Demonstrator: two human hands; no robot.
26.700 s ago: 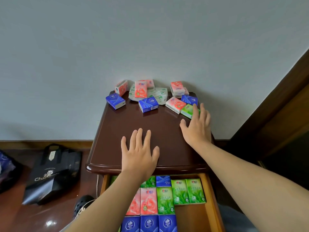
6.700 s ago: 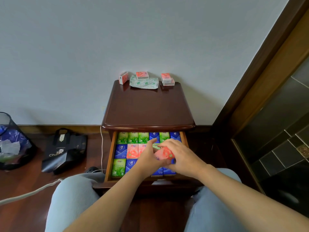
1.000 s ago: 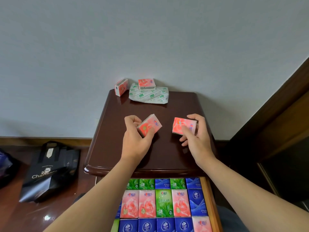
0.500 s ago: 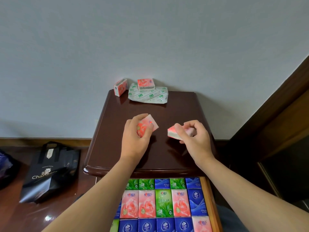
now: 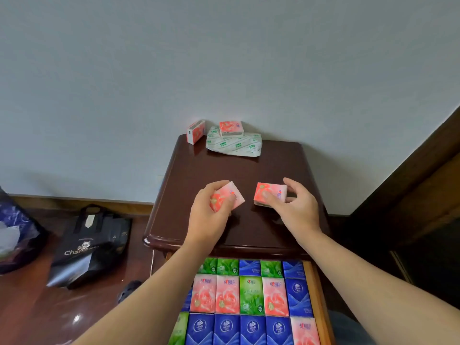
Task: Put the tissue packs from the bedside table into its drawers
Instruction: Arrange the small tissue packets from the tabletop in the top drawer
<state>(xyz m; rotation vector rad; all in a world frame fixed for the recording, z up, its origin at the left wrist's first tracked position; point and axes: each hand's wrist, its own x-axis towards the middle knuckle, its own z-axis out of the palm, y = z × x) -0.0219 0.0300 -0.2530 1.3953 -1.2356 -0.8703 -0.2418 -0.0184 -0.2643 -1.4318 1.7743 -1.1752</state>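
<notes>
My left hand (image 5: pixel 207 215) grips a pink tissue pack (image 5: pixel 230 197) just above the dark wooden bedside table (image 5: pixel 239 170). My right hand (image 5: pixel 297 207) holds a second pink tissue pack (image 5: pixel 271 192) beside it, a little to the right. At the table's back edge one pink pack (image 5: pixel 196 131) stands upright, and another pink pack (image 5: pixel 231 128) lies on a white-and-green tissue pack (image 5: pixel 235 144). Below the table top, the open drawer (image 5: pixel 315 295) is filled with rows of green, blue and pink packs.
A black shopping bag (image 5: pixel 89 245) lies on the wooden floor to the left, and a dark bin (image 5: pixel 15 235) sits at the far left edge. A white cable (image 5: pixel 151 263) hangs beside the table. Dark wooden furniture (image 5: pixel 410 195) stands to the right.
Both hands have kept their pink packs over the table. The right hand has turned its pack so that the pink face shows again. The left hand has shifted slightly.
</notes>
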